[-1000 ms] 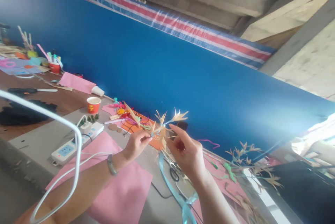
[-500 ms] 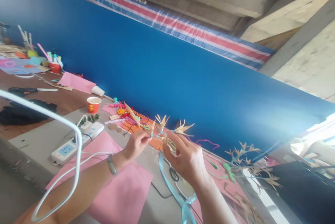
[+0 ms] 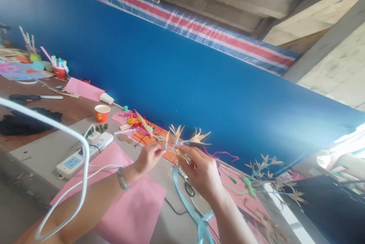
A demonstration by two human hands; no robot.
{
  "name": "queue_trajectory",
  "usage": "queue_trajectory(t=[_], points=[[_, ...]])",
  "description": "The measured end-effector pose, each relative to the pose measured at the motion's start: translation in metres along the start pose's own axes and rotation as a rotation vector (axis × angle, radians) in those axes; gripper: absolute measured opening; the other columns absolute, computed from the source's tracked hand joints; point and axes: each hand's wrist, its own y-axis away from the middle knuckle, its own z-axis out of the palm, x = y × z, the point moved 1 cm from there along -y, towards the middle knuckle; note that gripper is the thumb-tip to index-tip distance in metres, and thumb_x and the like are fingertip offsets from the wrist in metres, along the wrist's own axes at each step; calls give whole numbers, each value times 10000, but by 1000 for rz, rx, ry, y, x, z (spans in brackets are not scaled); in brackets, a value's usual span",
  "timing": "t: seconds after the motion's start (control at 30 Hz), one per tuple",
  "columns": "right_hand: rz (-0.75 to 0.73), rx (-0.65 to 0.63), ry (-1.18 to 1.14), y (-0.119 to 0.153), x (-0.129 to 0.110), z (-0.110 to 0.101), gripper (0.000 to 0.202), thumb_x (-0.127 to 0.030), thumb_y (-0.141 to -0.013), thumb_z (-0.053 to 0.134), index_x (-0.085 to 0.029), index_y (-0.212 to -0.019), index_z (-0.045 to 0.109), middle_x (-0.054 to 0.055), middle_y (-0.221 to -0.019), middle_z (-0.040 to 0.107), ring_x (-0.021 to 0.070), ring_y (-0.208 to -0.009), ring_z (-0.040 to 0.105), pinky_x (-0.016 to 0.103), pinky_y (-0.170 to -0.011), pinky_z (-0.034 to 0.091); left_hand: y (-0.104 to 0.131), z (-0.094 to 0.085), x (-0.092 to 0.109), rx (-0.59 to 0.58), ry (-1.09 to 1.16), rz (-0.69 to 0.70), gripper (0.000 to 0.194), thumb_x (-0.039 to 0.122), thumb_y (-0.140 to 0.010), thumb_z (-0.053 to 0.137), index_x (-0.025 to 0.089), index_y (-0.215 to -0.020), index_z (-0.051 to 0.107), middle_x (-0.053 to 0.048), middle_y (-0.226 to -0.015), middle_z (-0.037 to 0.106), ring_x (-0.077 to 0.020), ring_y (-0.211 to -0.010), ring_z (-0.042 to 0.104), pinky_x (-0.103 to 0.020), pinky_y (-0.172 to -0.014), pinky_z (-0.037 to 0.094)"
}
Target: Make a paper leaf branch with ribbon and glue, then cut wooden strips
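Near the middle of the head view, my left hand (image 3: pixel 149 156) pinches the left end of a thin stem with pale straw-coloured flowers (image 3: pixel 176 133). Thumb and fingers of my right hand (image 3: pixel 201 169) close on the same stem, right of the middle flower. One more pale flower (image 3: pixel 199 136) sticks out beyond my right fingers. A light blue ribbon (image 3: pixel 182 194) hangs below the stem and runs down over the table, beside the black handle of a tool (image 3: pixel 189 189).
Pink paper (image 3: pixel 134 206) lies under my left forearm. A power strip (image 3: pixel 84 156), a paper cup (image 3: pixel 102 114) and a white cable (image 3: pixel 85 175) are on the left. Dried flower branches (image 3: pixel 265 168) stand at the right, before a blue partition (image 3: pixel 171 72).
My right hand has shifted slightly left along the stem, and its fingers are closer to my left hand. My left hand has barely moved.
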Motion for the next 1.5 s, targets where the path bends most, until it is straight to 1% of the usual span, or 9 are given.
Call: queue_trajectory(t=[0.27, 0.7, 0.77, 0.87, 0.97, 1.07, 1.17, 1.4, 1.5], points=[[38, 30, -89, 2, 6, 4, 213, -254, -915, 467, -188, -982, 657, 31, -723, 659, 111, -561, 564, 207, -531, 448, 3, 1, -4, -41, -59, 3, 94, 226, -853, 552, 184, -777, 590, -39, -712, 621, -142, -660, 574, -247, -635, 453], [129, 6, -70, -1, 0, 6, 265, -300, -937, 429, -181, -791, 615, -32, -528, 520, 86, -459, 432, 181, -467, 363, 4, 3, -2, -90, -69, -1, 115, 227, -862, 530, 181, -784, 600, -32, -703, 603, -129, -634, 544, -239, -616, 430], [143, 3, -87, -1, 0, 6, 258, -316, -937, 436, -177, -837, 629, -34, -528, 535, 79, -441, 431, 176, -452, 358, 4, 4, -3, -90, -2, -51, 110, 231, -847, 546, 178, -776, 610, -40, -725, 619, -132, -654, 558, -240, -627, 442], [160, 27, -129, 3, 1, 5, 249, -330, -928, 459, -172, -1042, 614, -20, -612, 619, 68, -412, 452, 174, -425, 364, 3, 5, -3, -96, 149, -211, 119, 266, -804, 594, 169, -739, 615, -42, -731, 638, -131, -642, 573, -236, -605, 453], [148, 151, -151, 11, 4, 4, 308, -326, -918, 464, -170, -1168, 553, 23, -765, 681, 68, -412, 486, 185, -426, 405, 2, 6, -3, -122, 295, -420, 164, 302, -755, 637, 155, -693, 599, -4, -602, 598, -110, -537, 535, -215, -517, 418], [109, 292, -148, 19, 9, 5, 301, -302, -910, 461, -176, -1174, 534, 41, -805, 677, 83, -440, 518, 200, -430, 436, 0, 7, -5, -132, 408, -573, 187, 316, -724, 661, 147, -694, 588, 26, -533, 552, -95, -485, 506, -210, -493, 405], [82, 356, -134, 25, 14, 9, 256, -260, -899, 475, -182, -1136, 534, 44, -816, 662, 89, -469, 532, 200, -422, 435, 0, 8, -7, -131, 486, -630, 196, 317, -701, 681, 146, -694, 586, 38, -520, 535, -87, -470, 493, -216, -501, 417], [89, 354, -103, 32, 18, 21, 201, -163, -855, 521, -178, -1053, 547, 20, -784, 637, 68, -434, 460, 205, -437, 412, -1, 10, -8, -149, 598, -668, 233, 343, -706, 689, 133, -703, 588, 29, -520, 533, -75, -447, 464, -210, -459, 374], [40, 323, -119, 36, 19, 27, 188, -88, -827, 485, -190, -965, 560, 34, -812, 632, 108, -562, 550, 236, -539, 461, -2, 8, -5, -171, 662, -674, 241, 349, -717, 683, 129, -706, 584, 22, -538, 537, -73, -461, 462, -209, -469, 367]])
